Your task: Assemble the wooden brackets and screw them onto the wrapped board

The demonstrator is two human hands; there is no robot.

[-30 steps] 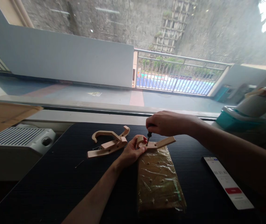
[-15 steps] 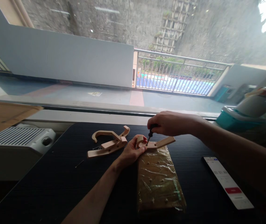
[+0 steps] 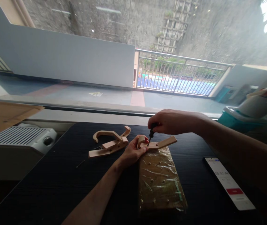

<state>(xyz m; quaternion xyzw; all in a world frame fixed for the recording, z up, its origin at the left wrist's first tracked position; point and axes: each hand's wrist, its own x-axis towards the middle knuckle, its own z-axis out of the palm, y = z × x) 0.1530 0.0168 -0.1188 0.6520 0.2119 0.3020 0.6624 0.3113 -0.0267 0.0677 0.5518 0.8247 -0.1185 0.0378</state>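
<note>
My right hand (image 3: 171, 122) is closed round a small dark screwdriver (image 3: 150, 135), whose tip rests on a curved wooden hook piece (image 3: 159, 144). My left hand (image 3: 132, 152) grips the curled left end of that same piece, holding it down at the far edge of a plastic-wrapped wooden board (image 3: 159, 181). The board lies flat on the black table (image 3: 53, 187). To the left of my hands lie two more wooden hook pieces (image 3: 110, 142), one stacked across the other.
A phone (image 3: 229, 183) with a lit screen lies at the right on the table. A white ribbed appliance (image 3: 16, 147) stands at the left edge. A thin screw or nail (image 3: 80, 163) lies near the hooks. A window runs behind the table.
My right hand has turned slightly on the screwdriver, with the handle now showing a bit more. The left hand and the wooden piece stay in place.
</note>
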